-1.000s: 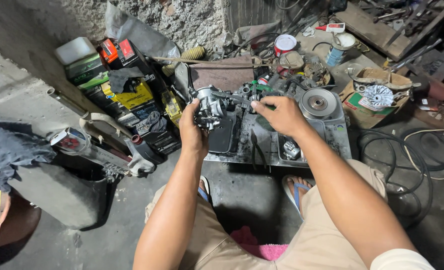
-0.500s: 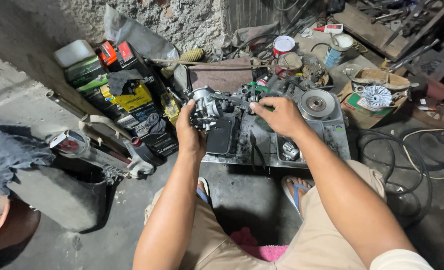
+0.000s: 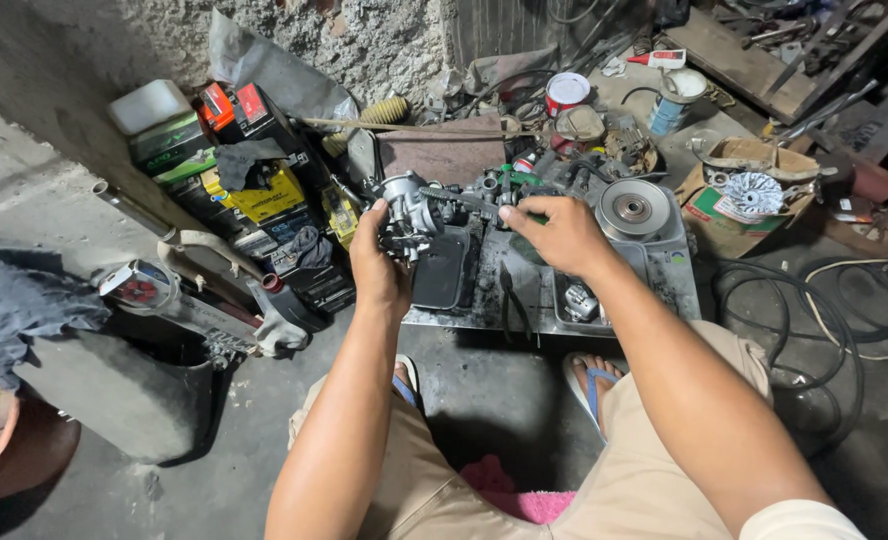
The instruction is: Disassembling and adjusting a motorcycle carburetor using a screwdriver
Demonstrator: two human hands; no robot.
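My left hand [image 3: 376,262] grips a small grey metal carburettor [image 3: 408,214] and holds it just above a greasy metal tray [image 3: 484,300] on the floor. My right hand [image 3: 556,232] is closed around a screwdriver with a green handle [image 3: 512,181]; its dark shaft [image 3: 456,196] points left and reaches the top of the carburettor. A black flat part [image 3: 442,270] lies in the tray under the carburettor. A round silver pulley disc [image 3: 634,208] rests on the tray's right end. Small metal parts lie in the tray near my right wrist.
Stacked black, yellow and red boxes [image 3: 254,190] lean on the rough wall at left. A chrome exhaust pipe [image 3: 164,295] lies beside them. A cardboard box with a silver finned part [image 3: 752,192] sits at right, with black and white cables [image 3: 844,300] coiled on the floor. Tins stand behind.
My right hand has shifted a little left along the tray and now holds the screwdriver against the carburettor. My left hand keeps the carburettor in nearly the same place.
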